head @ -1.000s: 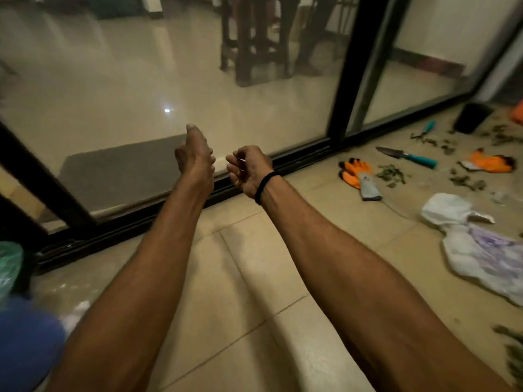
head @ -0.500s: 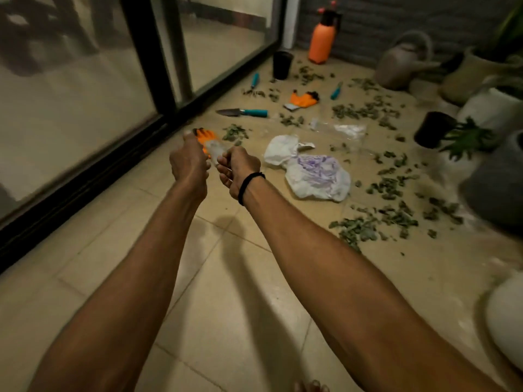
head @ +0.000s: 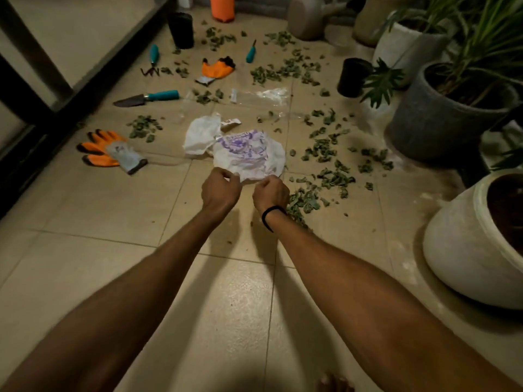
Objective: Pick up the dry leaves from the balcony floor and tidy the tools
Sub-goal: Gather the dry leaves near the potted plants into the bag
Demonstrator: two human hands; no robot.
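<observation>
Cut off by the top edge: sprayer (head: 222, 7) and watering can (head: 308, 18), lower parts only. Cropped at the right: white pot (head: 467, 250). At the bottom edge, only the tips of toes (head: 334, 384). Hidden behind the knuckles: part of the near rim of the bag (head: 249, 154), and most fingertips of both hands, so impossible to tell whether pinching anything. Too dark and thin to identify: working end of the small tool (head: 251, 51), teal handle nearer, tip aimed away. Strewn over the floor (head: 113, 222): leaves (head: 319, 151) in loose clumps, thickest right of the bag and toward the pots, smaller patches to its left. Trowel (head: 147, 98) flat, long axis left to right, blade toward the door (head: 34, 89), handle to the right. Rake (head: 153, 59) lengthwise away from the camera, tines nearer, handle farther. Near glove (head: 109, 151) flat, fingers to the left, cuff to the right; far glove (head: 218, 69) crumpled between rake and small tool. Both arms stretched forward and down, side by side. Left hand (head: 220, 190) back up, fingers curled under, thumb against forefinger. Right hand (head: 270, 193) likewise curled, band (head: 270, 217) on the wrist, just beside the left, both at the bag's near edge.
</observation>
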